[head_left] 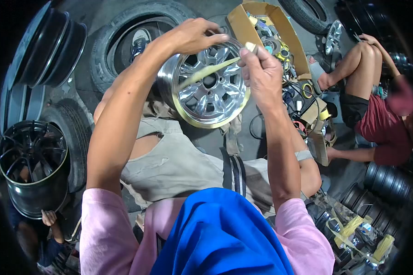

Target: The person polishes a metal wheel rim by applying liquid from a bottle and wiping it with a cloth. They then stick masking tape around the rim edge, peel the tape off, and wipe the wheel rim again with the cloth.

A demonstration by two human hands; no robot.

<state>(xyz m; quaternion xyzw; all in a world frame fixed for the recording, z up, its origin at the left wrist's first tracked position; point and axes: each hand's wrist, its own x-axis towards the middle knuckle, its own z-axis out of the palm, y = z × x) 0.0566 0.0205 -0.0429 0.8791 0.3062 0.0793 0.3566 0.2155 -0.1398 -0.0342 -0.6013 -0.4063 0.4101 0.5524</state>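
A silver multi-spoke wheel rim [211,98] sits between my legs, with yellow tape [195,121] along the lower part of its outer edge. My right hand [263,75] is closed on a strip of yellow tape [211,70], which stretches slantwise over the spokes to the rim's left side. Above the rim's top edge is my left hand [195,36], its thumb and fingers apart and reaching toward the right; its fingertips are near the edge, and I cannot tell whether they touch it.
A tire [101,59] lies behind my left arm. A cardboard box [243,20] of tape rolls and tools stands beyond my right hand. One person [381,114] sits at the right; another person's hand [49,217] is by a black wheel [32,195] at lower left.
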